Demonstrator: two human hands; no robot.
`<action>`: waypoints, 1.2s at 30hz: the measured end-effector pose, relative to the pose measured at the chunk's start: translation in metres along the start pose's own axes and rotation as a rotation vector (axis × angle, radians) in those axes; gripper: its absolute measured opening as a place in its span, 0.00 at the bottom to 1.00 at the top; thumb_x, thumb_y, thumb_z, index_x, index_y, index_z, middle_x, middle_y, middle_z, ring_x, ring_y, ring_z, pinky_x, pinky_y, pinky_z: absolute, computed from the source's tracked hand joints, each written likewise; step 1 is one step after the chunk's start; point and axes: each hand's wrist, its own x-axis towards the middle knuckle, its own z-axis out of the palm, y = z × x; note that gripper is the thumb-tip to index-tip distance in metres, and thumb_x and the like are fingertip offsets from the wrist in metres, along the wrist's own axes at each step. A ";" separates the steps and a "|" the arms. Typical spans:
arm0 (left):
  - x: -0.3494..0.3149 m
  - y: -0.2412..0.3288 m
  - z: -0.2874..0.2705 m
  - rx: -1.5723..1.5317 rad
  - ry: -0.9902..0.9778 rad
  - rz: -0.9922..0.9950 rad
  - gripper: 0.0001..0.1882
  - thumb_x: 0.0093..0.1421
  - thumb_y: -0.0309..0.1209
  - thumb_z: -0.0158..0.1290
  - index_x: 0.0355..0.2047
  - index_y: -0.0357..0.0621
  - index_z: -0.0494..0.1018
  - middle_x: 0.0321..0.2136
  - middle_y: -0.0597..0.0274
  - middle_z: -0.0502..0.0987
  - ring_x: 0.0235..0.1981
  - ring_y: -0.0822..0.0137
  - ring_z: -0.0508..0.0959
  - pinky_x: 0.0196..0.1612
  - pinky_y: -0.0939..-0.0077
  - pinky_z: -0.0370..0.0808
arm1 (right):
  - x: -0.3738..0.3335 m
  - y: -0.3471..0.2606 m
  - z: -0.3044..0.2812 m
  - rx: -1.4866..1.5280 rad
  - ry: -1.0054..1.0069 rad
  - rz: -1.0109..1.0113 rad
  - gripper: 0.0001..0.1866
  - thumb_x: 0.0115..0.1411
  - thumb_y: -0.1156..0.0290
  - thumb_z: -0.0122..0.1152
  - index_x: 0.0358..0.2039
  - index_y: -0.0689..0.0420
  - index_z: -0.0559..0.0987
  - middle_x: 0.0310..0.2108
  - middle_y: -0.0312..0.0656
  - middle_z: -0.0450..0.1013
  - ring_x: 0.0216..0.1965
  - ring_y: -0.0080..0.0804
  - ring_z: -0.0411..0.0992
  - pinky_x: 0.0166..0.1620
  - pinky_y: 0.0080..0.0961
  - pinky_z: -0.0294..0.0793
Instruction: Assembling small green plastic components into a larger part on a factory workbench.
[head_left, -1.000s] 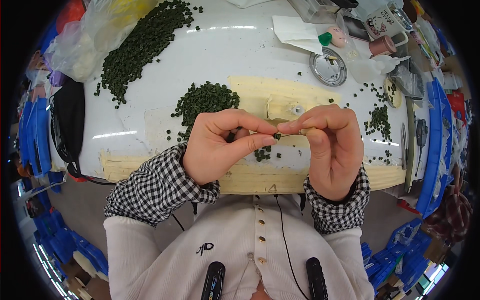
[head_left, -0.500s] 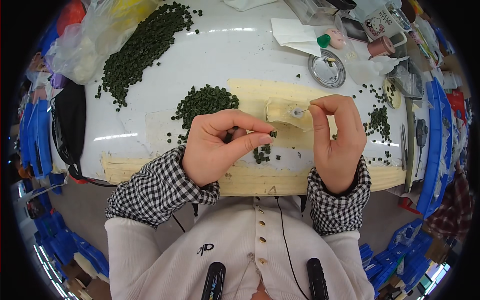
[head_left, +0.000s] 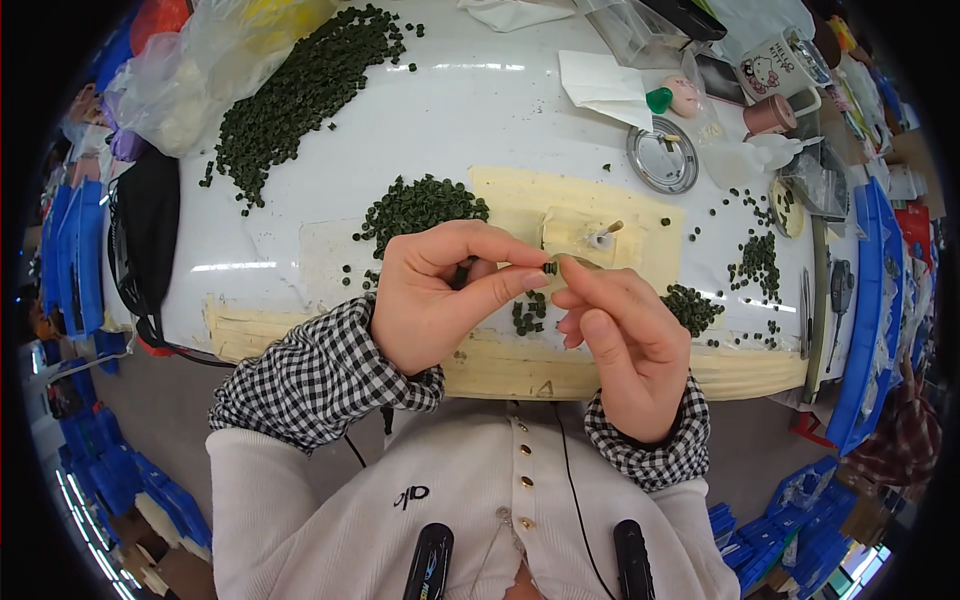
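While we are watching the centre of the frame, our left hand [head_left: 430, 292] is gripping a small dark green piece [head_left: 550, 268] between thumb and forefinger. That piece is sitting to the upper left of our right hand [head_left: 637, 350], whose forefinger is pointing at it, touching or just beside, we can't tell which; the thumb is standing apart, nothing visibly gripped. We aren't making out a long axis, so tiny is it. Farther up and right, a thin stick [head_left: 614, 227] is leaning, and a green heap [head_left: 425, 207] is lying upper left of centre.
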 end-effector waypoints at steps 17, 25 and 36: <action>-0.001 -0.002 0.000 -0.034 -0.055 -0.007 0.07 0.53 0.19 0.58 0.34 0.38 0.78 0.24 0.65 0.75 0.22 0.80 0.66 0.27 0.86 0.64 | 0.005 0.011 -0.009 -0.025 -0.123 -0.071 0.16 0.61 0.80 0.50 0.49 0.64 0.74 0.37 0.44 0.72 0.33 0.25 0.73 0.39 0.18 0.73; 0.001 -0.002 -0.001 -0.067 -0.064 0.048 0.08 0.54 0.22 0.58 0.36 0.42 0.79 0.22 0.70 0.74 0.19 0.84 0.61 0.23 0.88 0.59 | 0.005 0.017 -0.010 -0.041 -0.121 -0.148 0.16 0.61 0.79 0.51 0.49 0.63 0.74 0.38 0.45 0.73 0.33 0.25 0.73 0.39 0.18 0.73; 0.001 -0.002 -0.002 -0.036 -0.078 0.056 0.08 0.54 0.21 0.57 0.36 0.41 0.79 0.23 0.70 0.75 0.19 0.84 0.62 0.23 0.88 0.60 | 0.004 0.018 -0.010 -0.060 -0.113 -0.147 0.16 0.60 0.80 0.50 0.49 0.64 0.74 0.37 0.45 0.72 0.33 0.26 0.73 0.38 0.18 0.73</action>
